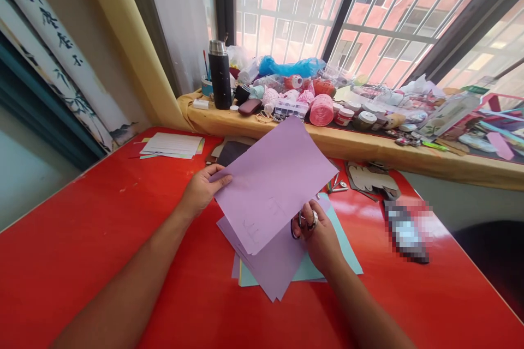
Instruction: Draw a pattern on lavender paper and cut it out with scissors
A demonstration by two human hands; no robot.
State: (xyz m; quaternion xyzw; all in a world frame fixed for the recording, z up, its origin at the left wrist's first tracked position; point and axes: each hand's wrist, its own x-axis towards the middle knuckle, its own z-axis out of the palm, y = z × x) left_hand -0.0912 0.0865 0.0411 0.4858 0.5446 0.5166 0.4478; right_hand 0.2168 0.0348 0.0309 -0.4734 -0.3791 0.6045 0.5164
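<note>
My left hand (204, 188) pinches the left corner of a purple sheet of paper (274, 185), holding it raised and tilted above the table. Faint pencil lines show near the sheet's lower edge. In my right hand (319, 232) is a pair of scissors (301, 222), its dark handles around my fingers close to the sheet's right lower edge. The blades are mostly hidden, so I cannot tell whether they touch the paper. Beneath lie more purple sheets (274, 275) on a stack with light blue paper (339, 256).
The red table (135, 262) bears white cards (174, 144) at the back left, cardboard cutouts (372, 180) at the back right and a pixelated dark object (407, 232) at right. Behind, a cluttered windowsill holds a black thermos (220, 76) and pink yarn (321, 110).
</note>
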